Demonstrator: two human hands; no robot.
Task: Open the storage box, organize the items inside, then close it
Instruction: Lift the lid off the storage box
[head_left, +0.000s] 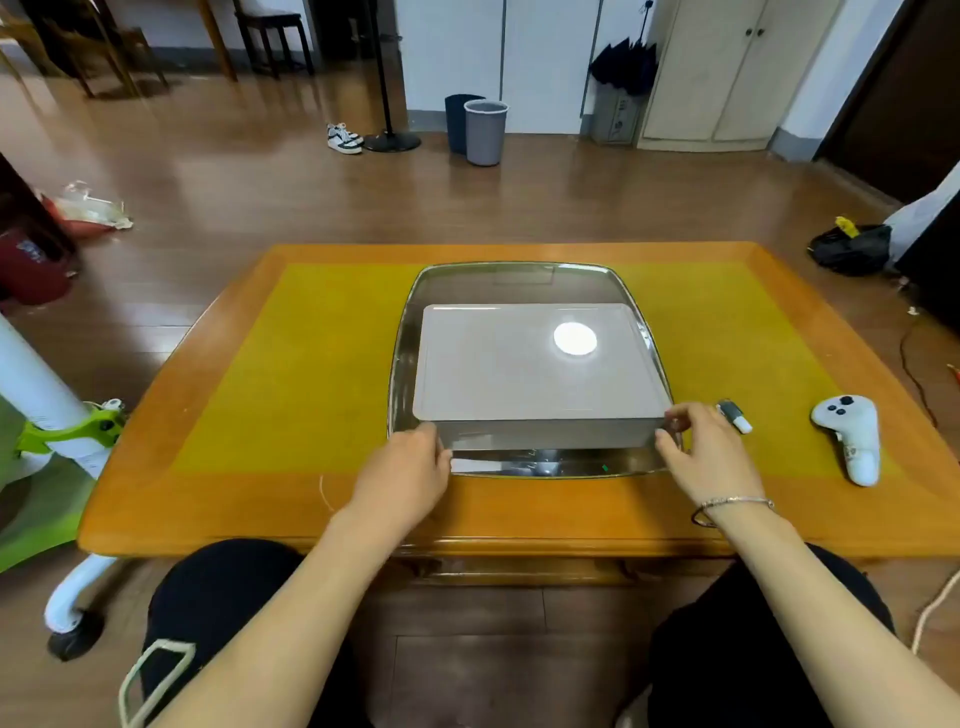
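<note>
A clear plastic storage box (410, 322) with rounded corners stands in the middle of the table. A flat pale grey lid (498, 369) lies over it, its near edge raised slightly above the box's front rim. My left hand (402, 470) grips the lid's near left corner. My right hand (701, 447) grips the near right corner, thumb and fingers around the edge. A ceiling light reflects as a bright disc on the lid. The contents of the box are hidden under the lid.
The box sits on an orange wooden table (519, 514) with a yellow mat (291, 374). A white game controller (852, 436) and a small white-and-black stick (733, 415) lie to the right. Bins (484, 131) and cupboards stand beyond the table.
</note>
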